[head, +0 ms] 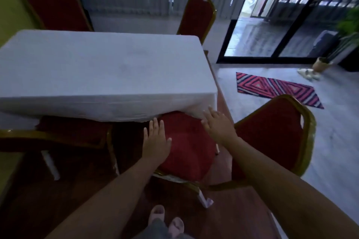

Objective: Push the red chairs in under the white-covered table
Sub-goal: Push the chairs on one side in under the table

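The white-covered table (104,68) fills the left middle of the view. A red chair with a gold frame (190,147) stands at its near right corner, turned at an angle, its seat partly under the cloth and its backrest (272,134) out to the right. My left hand (156,141) lies flat on the seat with fingers spread. My right hand (218,125) hovers open over the seat's far edge, near the cloth corner. A second red chair (73,134) sits along the near left edge, its seat partly under the table. Two more red chairs (198,15) (56,7) stand on the far side.
A pink and dark patterned mat (275,88) lies on the grey floor to the right. A potted plant (345,40) and glass sliding doors (272,31) are at the back right. My slippered feet (167,219) stand just behind the chair.
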Tool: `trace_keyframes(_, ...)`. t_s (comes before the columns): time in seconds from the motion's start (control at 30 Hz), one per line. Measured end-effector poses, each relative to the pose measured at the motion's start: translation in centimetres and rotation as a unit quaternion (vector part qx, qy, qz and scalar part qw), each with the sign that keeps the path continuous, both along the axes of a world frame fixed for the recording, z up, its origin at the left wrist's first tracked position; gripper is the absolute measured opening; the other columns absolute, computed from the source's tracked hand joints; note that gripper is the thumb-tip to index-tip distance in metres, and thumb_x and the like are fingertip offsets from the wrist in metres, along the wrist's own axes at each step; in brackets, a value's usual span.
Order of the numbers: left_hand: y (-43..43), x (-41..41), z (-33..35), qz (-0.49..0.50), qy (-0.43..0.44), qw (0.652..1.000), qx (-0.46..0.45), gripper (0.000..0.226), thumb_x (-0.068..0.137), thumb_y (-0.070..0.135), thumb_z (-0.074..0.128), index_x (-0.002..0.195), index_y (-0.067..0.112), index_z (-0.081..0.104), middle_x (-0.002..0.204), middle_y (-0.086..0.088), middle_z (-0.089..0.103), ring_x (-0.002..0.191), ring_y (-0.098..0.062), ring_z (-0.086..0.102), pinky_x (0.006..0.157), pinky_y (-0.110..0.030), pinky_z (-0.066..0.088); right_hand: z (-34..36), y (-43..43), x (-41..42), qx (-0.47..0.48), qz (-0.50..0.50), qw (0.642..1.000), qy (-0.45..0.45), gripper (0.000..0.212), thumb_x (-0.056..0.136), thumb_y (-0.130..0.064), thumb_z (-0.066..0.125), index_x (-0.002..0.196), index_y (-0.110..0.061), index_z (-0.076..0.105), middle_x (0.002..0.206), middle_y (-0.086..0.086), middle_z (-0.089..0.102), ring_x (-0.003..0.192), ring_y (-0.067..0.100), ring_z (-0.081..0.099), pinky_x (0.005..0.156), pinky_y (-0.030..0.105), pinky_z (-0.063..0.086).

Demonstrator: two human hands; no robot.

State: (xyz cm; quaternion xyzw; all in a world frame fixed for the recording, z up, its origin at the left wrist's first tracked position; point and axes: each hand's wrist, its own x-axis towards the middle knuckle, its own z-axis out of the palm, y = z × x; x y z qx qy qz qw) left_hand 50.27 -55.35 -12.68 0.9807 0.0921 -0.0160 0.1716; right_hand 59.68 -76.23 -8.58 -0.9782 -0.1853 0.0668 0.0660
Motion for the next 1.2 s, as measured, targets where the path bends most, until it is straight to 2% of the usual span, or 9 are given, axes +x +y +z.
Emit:
trace_keyframes(0.1, -4.6, 1.6, 0.0, -0.06, -0.01, 0.998, 0.0, 0.07, 0.098, 0.039, 0.037, 0.15, 0.006, 0.003, 0.158, -0.017, -0.003, 0.146, -0.029, -0.003, 0.118, -0.045, 0.0, 0.7, -5.9, 1.4, -0.017, -0.037, 0.999, -0.023, 0.068, 0.087, -0.047, 0.019, 0.138, -0.009, 0.045, 0.148, 0.021, 0.037, 0.127, 0.04, 0.045, 0.105, 0.052, 0.035)
trace_keyframes(0.27, -13.1, 2.5, 0.4, -0.129, -0.015, 0.991, -0.016, 0.069, 0.097, 0.04, 0.037, 0.15, 0.006, 0.007, 0.158, -0.017, 0.002, 0.146, -0.029, 0.001, 0.118, -0.045, 0.003, 3.4, -14.4, 1.8, -0.031, -0.112, 0.991, -0.065, 0.05, 0.097, -0.035, 0.04, 0.142, -0.013, 0.04, 0.154, 0.014, 0.03, 0.134, 0.035, 0.037, 0.109, 0.052, 0.026)
trace_keyframes(0.47, -22.3, 5.3, 1.8, -0.155, -0.037, 0.983, -0.095, 0.069, 0.096, 0.045, 0.036, 0.15, 0.008, 0.011, 0.159, -0.013, 0.007, 0.147, -0.024, 0.0, 0.118, -0.043, 0.001, 5.0, -22.1, 4.0, -0.038, -0.13, 0.984, -0.114, 0.05, 0.1, -0.036, 0.036, 0.144, -0.014, 0.038, 0.156, 0.009, 0.027, 0.14, 0.029, 0.029, 0.114, 0.043, 0.019)
trace_keyframes(0.6, -29.2, 5.9, 2.4, -0.2, -0.045, 0.97, -0.129, 0.084, 0.088, 0.067, 0.009, 0.15, 0.011, 0.01, 0.159, -0.012, 0.007, 0.147, -0.023, 0.0, 0.119, -0.043, 0.001, 5.4, -25.4, 6.6, 0.003, -0.104, 0.986, -0.129, 0.048, 0.1, -0.034, 0.036, 0.143, -0.013, 0.04, 0.154, 0.01, 0.032, 0.14, 0.029, 0.029, 0.115, 0.045, 0.02)
trace_keyframes(0.67, -32.4, 5.6, 3.1, -0.228, -0.047, 0.962, -0.144, 0.084, 0.086, 0.067, 0.001, 0.151, 0.013, 0.009, 0.16, -0.008, 0.004, 0.147, -0.019, -0.003, 0.117, -0.038, -0.006, 5.8, -28.1, 8.2, 0.024, -0.118, 0.986, -0.111, 0.048, 0.101, -0.036, 0.032, 0.144, -0.015, 0.037, 0.155, 0.008, 0.029, 0.141, 0.027, 0.027, 0.115, 0.044, 0.021)
trace_keyframes(0.77, -35.5, 5.7, 3.9, -0.232, -0.051, 0.958, -0.162, 0.073, 0.092, 0.059, 0.008, 0.151, 0.016, 0.005, 0.16, -0.003, -0.002, 0.145, -0.013, -0.011, 0.114, -0.032, -0.014, 5.8, -32.3, 9.8, 0.034, -0.116, 0.992, -0.045, 0.048, 0.102, -0.039, 0.027, 0.145, -0.019, 0.035, 0.157, 0.004, 0.023, 0.142, 0.025, 0.025, 0.115, 0.043, 0.019)
trace_keyframes(0.93, -38.2, 6.5, 4.3, -0.225, -0.067, 0.957, -0.168, 0.075, 0.092, 0.061, 0.016, 0.151, 0.016, 0.0, 0.159, 0.0, -0.007, 0.145, -0.011, -0.015, 0.116, -0.034, -0.014, 4.8, -33.9, 10.7, 0.081, -0.081, 0.993, 0.016, 0.052, 0.1, -0.05, 0.018, 0.146, -0.031, 0.033, 0.157, -0.002, 0.026, 0.142, 0.021, 0.025, 0.115, 0.044, 0.02)
trace_keyframes(1.03, -39.1, 6.3, 3.8, -0.247, -0.062, 0.955, -0.15, 0.084, 0.091, 0.062, 0.029, 0.15, 0.014, -0.006, 0.159, -0.001, -0.01, 0.144, -0.012, -0.017, 0.116, -0.035, -0.013, 4.2, -33.3, 11.1, 0.118, -0.065, 0.991, 0.02, 0.05, 0.101, -0.046, 0.022, 0.146, -0.028, 0.033, 0.156, -0.005, 0.026, 0.142, 0.018, 0.025, 0.115, 0.04, 0.019)
trace_keyframes(1.2, -38.2, 6.8, 4.1, -0.292, -0.069, 0.946, -0.127, 0.087, 0.091, 0.04, 0.047, 0.148, 0.01, -0.01, 0.158, -0.005, -0.011, 0.144, -0.014, -0.017, 0.118, -0.037, -0.01, 3.4, -32.6, 11.7, 0.177, -0.081, 0.98, 0.046, 0.049, 0.097, -0.034, 0.028, 0.145, -0.028, 0.036, 0.156, -0.007, 0.027, 0.141, 0.017, 0.026, 0.114, 0.04, 0.022)
